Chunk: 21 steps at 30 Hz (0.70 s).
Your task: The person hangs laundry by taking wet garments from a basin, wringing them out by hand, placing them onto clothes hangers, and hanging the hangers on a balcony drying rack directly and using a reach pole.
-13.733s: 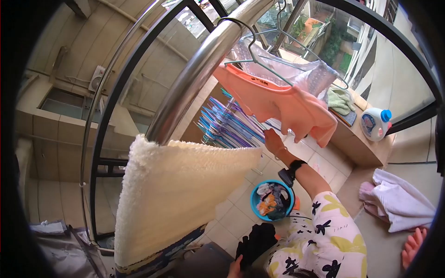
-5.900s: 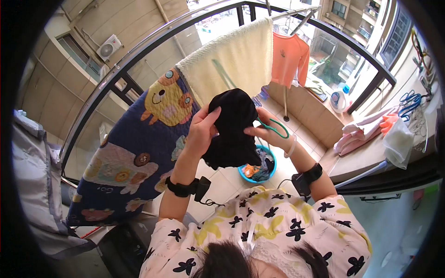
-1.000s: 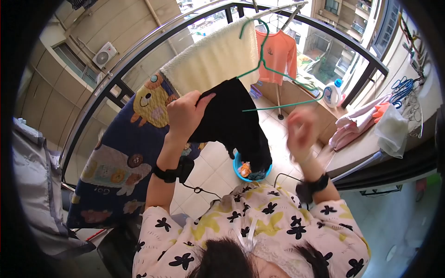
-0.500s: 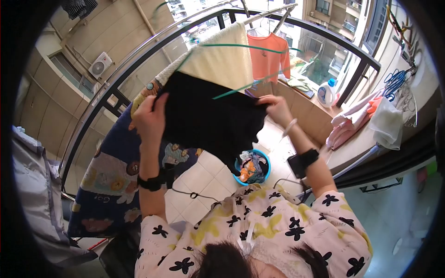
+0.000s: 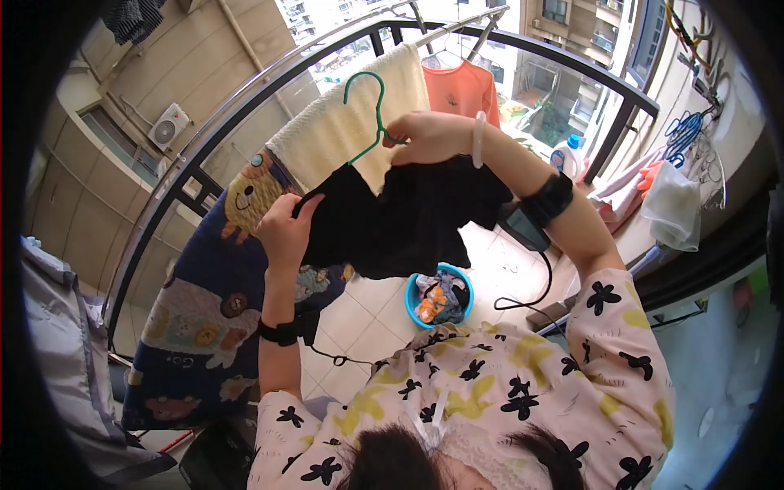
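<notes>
Head view: a dark railing [image 5: 590,73] curves across the far side. On the left hangs a navy quilt [image 5: 192,327], and just beside it a cream towel [image 5: 314,131]. In front of these, raised by both hands, spreads the black garment [image 5: 400,220], its upper edge dipping in the middle. Beyond it an orange top [image 5: 457,90] hangs near the pole [image 5: 457,29]; below, on the floor [image 5: 355,304], a blue basin [image 5: 411,304] holds crumpled clothes [image 5: 433,298]. The green hanger [image 5: 380,108] rises above the garment, hook upward; one arm reaches down to the cloth, the other is hidden. The left hand [image 5: 286,233] pinches the garment's left corner between thumb and fingers. The right hand [image 5: 429,137] has just left the opposite edge, which it was stretching a moment ago, and now grips the hanger's neck. That shifts the work from spreading cloth to steadying the hanger, which probably carries part of the garment; how securely, I cannot tell.
</notes>
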Tool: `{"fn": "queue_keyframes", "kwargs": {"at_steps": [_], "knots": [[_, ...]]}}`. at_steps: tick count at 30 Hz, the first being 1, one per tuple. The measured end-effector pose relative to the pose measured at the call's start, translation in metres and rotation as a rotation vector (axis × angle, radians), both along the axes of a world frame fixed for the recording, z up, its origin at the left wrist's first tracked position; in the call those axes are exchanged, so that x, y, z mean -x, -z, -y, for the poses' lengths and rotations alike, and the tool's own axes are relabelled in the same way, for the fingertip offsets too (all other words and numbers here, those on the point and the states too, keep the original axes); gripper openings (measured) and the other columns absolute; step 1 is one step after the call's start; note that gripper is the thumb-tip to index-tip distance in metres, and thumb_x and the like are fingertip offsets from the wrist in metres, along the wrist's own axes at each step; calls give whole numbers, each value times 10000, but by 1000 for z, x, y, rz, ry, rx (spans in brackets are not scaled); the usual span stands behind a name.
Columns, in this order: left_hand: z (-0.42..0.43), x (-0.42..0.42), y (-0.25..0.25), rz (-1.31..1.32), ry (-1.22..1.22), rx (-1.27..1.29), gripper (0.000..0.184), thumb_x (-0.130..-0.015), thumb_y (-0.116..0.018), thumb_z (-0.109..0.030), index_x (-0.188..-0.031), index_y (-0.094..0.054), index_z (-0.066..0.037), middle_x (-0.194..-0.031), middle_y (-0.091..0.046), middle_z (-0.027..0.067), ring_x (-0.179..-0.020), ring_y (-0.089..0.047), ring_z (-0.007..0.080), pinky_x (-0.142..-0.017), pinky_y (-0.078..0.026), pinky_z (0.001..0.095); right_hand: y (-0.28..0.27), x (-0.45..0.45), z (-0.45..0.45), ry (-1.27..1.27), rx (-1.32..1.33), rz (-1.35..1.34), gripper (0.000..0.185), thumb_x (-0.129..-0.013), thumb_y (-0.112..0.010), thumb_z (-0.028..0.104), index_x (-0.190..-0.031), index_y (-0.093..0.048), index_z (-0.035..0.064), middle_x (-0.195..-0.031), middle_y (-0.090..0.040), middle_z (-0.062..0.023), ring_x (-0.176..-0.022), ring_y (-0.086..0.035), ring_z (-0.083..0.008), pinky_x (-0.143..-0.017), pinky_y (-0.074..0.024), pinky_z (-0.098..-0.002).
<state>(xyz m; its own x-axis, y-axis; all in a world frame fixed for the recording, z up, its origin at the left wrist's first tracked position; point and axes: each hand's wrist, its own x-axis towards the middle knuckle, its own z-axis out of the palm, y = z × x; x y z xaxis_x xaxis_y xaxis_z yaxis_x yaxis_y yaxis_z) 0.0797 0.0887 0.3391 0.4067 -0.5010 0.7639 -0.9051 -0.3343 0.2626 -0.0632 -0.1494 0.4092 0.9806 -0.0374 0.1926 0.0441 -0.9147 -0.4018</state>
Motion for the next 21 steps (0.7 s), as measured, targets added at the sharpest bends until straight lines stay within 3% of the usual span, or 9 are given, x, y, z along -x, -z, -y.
{"fn": "queue_keyframes", "kwargs": {"at_steps": [2,5,7,9,13,17,19,20,21], "knots": [[0,3,5,-61,26,-17,302,-782,-682,-249,-674,-554,2,-609,-508,121,-514,-487,253,-488,-368,318,0,-8,3,65,-393,-162,360,-870,-508,328,-917,-610,-14,-813,-624,-149,-784,-595,-256,-734,-459,-330],[-2,-2,11,-185,145,46,297,-802,-665,-257,-695,-545,-6,-617,-506,101,-529,-482,237,-509,-375,314,28,-7,12,35,-408,108,496,-895,-456,456,-846,-599,-16,-729,-596,-128,-658,-552,-216,-660,-445,-329],[-5,-11,14,-257,235,129,299,-807,-658,-269,-708,-540,-13,-628,-510,99,-550,-500,252,-529,-393,324,33,4,16,53,-345,171,463,-913,-450,414,-814,-594,-15,-684,-575,-127,-604,-513,-209,-625,-434,-323],[-10,-18,16,-134,95,219,285,-838,-629,-249,-732,-505,-15,-638,-476,92,-572,-467,224,-550,-385,314,35,12,18,55,-287,167,445,-913,-467,392,-808,-604,-19,-663,-571,-130,-587,-517,-220,-606,-435,-326],[-10,-13,-5,155,45,71,317,-831,-627,-312,-768,-497,-29,-675,-493,106,-609,-493,249,-561,-394,333,41,25,17,3,-117,277,412,-902,-507,356,-793,-622,-24,-608,-556,-133,-523,-494,-234,-555,-425,-339],[12,-1,-14,468,108,137,344,-816,-636,-338,-768,-515,-20,-688,-530,120,-625,-533,255,-557,-399,351,27,34,5,43,-372,450,379,-885,-543,335,-756,-626,-11,-582,-550,-125,-488,-482,-204,-522,-420,-298],[15,14,-8,-204,492,-137,313,-820,-632,-308,-753,-538,-18,-639,-536,142,-577,-549,279,-516,-396,358,27,37,-2,14,-358,530,377,-877,-557,335,-741,-610,-12,-574,-547,-113,-480,-474,-193,-512,-413,-286],[15,15,-10,-134,309,-370,267,-822,-634,-261,-732,-551,-24,-566,-497,152,-504,-514,312,-464,-383,355,21,42,-5,13,-300,546,343,-880,-563,297,-745,-607,-15,-545,-520,-84,-468,-451,-150,-488,-392,-260],[18,16,-9,-135,316,-375,267,-822,-634,-261,-732,-551,-24,-566,-497,152,-504,-514,312,-464,-383,355,16,47,-5,14,-243,562,309,-884,-570,259,-748,-605,-17,-515,-493,-54,-456,-428,-106,-464,-370,-235]]}}
